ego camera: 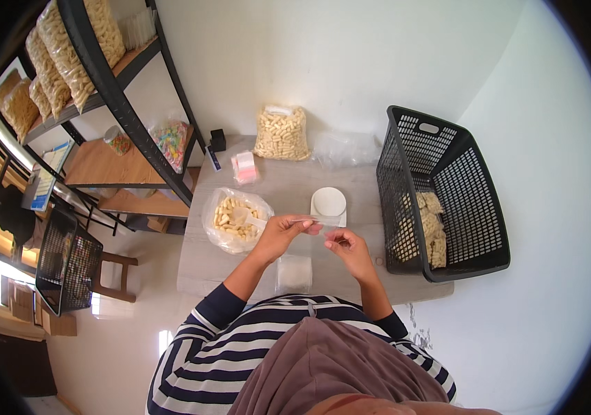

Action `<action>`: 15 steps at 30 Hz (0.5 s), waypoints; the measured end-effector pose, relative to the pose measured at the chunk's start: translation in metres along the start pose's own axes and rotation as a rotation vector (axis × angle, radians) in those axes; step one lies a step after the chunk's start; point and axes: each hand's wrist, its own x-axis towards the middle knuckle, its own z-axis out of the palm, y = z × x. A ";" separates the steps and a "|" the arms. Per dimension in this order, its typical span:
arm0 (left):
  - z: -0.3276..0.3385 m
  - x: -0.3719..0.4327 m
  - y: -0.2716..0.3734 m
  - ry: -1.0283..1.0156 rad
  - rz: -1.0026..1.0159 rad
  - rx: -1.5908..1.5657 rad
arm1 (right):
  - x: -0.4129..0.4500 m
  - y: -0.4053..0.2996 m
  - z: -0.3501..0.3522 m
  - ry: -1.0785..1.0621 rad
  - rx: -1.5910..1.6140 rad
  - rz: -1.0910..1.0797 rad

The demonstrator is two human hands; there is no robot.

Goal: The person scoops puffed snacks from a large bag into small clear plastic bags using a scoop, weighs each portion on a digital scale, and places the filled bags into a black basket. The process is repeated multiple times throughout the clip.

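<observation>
My left hand [282,236] pinches a small clear plastic bag [326,220] above the table. Close to its right end is my right hand [347,249], fingers bent; whether they grip the film I cannot tell. Just beyond the hands sits a small white round-topped kitchen scale [330,201], partly covered by the bag. To the left, an open plastic bag of pale finger-shaped snacks [223,228] holds a white scoop [255,220]. A stack of clear plastic bags [294,274] lies near the table's front edge.
At the back of the table [202,264] stand a full snack bag [281,132], crumpled clear plastic [345,149] and a pink-and-white packet [245,167]. A black plastic crate [500,228] on the right holds filled packets [432,233]. Shelving [108,161] rises at left; beyond it is a dark-clothed person [10,212].
</observation>
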 end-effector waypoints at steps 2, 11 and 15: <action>0.000 0.003 -0.002 0.011 0.034 0.055 | 0.001 -0.010 -0.001 0.111 -0.098 -0.121; 0.004 0.005 -0.014 0.076 0.049 0.272 | -0.007 -0.048 0.005 0.295 -0.399 -0.462; 0.007 0.004 -0.020 0.091 0.075 0.380 | -0.008 -0.051 0.008 0.245 -0.512 -0.512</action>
